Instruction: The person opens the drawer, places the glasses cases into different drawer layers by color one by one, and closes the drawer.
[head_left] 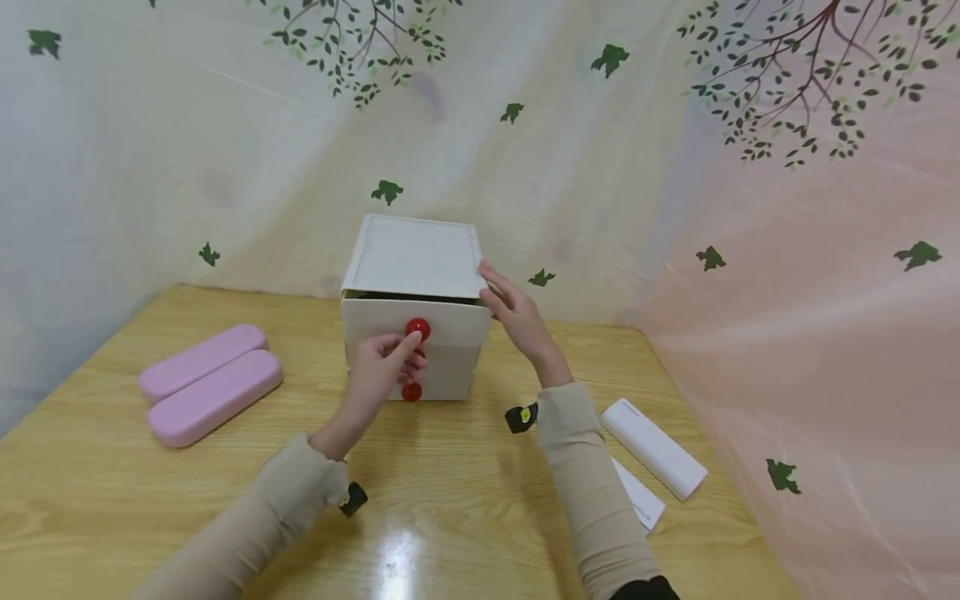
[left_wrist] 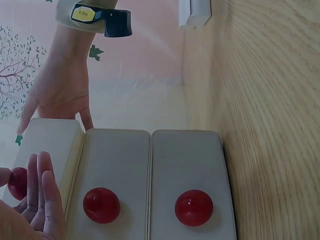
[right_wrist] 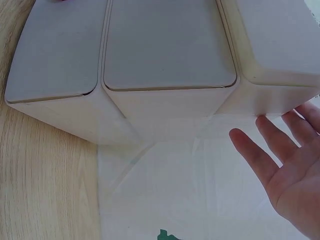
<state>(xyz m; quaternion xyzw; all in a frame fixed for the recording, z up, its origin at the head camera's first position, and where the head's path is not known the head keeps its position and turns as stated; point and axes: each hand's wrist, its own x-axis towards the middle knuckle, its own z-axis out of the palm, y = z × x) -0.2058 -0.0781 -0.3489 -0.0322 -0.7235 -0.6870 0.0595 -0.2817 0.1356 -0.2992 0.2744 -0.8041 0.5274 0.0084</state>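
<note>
A white drawer cabinet [head_left: 416, 254] stands on the table, with three stacked drawers, each bearing a round red knob. At its front, my left hand [head_left: 372, 371] pinches the top red knob [head_left: 417, 327] between thumb and fingers. The top drawer [left_wrist: 47, 150] sticks out a little past the other two, leaving a dark gap under the cabinet's top. Below it are the middle knob [left_wrist: 101, 205] and the bottom knob [left_wrist: 194, 208]. My right hand [head_left: 519, 317] rests its extended fingertips [right_wrist: 265, 125] against the cabinet's upper right side. The drawer's inside is hidden.
Two pink oblong cases [head_left: 213, 398] lie side by side on the left of the wooden table [head_left: 450, 500]. On the right are two white oblong boxes [head_left: 654, 448], one partly behind my right sleeve. A leaf-patterned curtain [head_left: 247, 167] hangs behind the cabinet.
</note>
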